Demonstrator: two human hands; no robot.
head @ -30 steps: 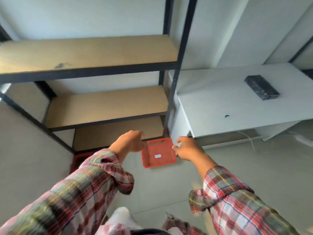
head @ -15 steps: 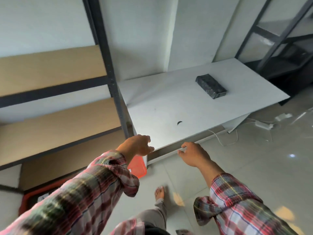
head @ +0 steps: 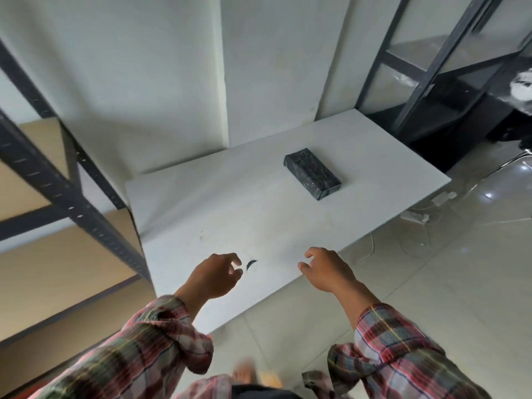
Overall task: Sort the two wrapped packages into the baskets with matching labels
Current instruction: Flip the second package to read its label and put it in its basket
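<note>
Both hands are empty, fingers loosely curled and spread. The left hand [head: 214, 276] hovers over the near part of the white worktop [head: 230, 203], just beside a small dark mark [head: 251, 264] on its surface. The right hand [head: 326, 269] hangs at the worktop's near edge. Plaid sleeves [head: 397, 344] cover both forearms. A black wrapped package [head: 312, 173] lies flat toward the far right part of the worktop, well apart from both hands. A metal shelf rack [head: 57, 180] with wooden boards stands to the left; white cables [head: 417, 217] lie on the tiled floor to the right.
</note>
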